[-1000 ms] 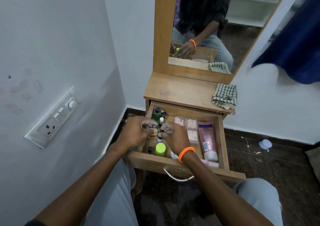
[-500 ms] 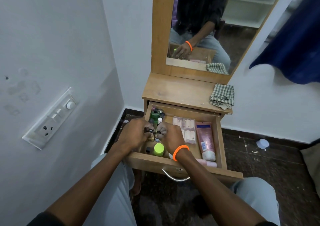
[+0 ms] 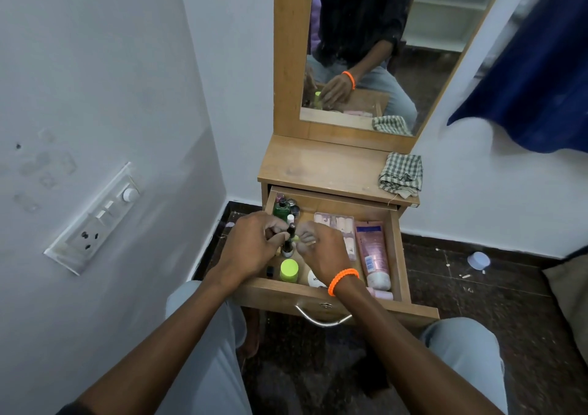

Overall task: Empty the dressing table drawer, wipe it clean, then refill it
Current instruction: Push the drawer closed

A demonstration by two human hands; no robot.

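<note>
The wooden drawer (image 3: 397,255) of the dressing table stands pulled open and holds several toiletries. My left hand (image 3: 251,246) and my right hand (image 3: 324,252) are both inside it on the left side, fingers curled round small dark bottles (image 3: 290,231) between them. A green bottle (image 3: 280,208) stands at the back left corner. A lime-green cap (image 3: 289,270) sits near the front, a pink tube (image 3: 372,252) lies along the right side, and a clear pack (image 3: 342,224) lies beside it. What my right fingers hold is partly hidden.
A checked cloth (image 3: 401,174) lies folded on the table top (image 3: 318,166) at the right. A mirror (image 3: 375,49) rises behind. A switch panel (image 3: 95,220) is on the left wall. A blue curtain (image 3: 534,74) hangs right; a pale cap (image 3: 478,260) lies on the dark floor.
Both hands stay in the drawer's left part and have drawn slightly closer round the small bottles. The view has shifted a little.
</note>
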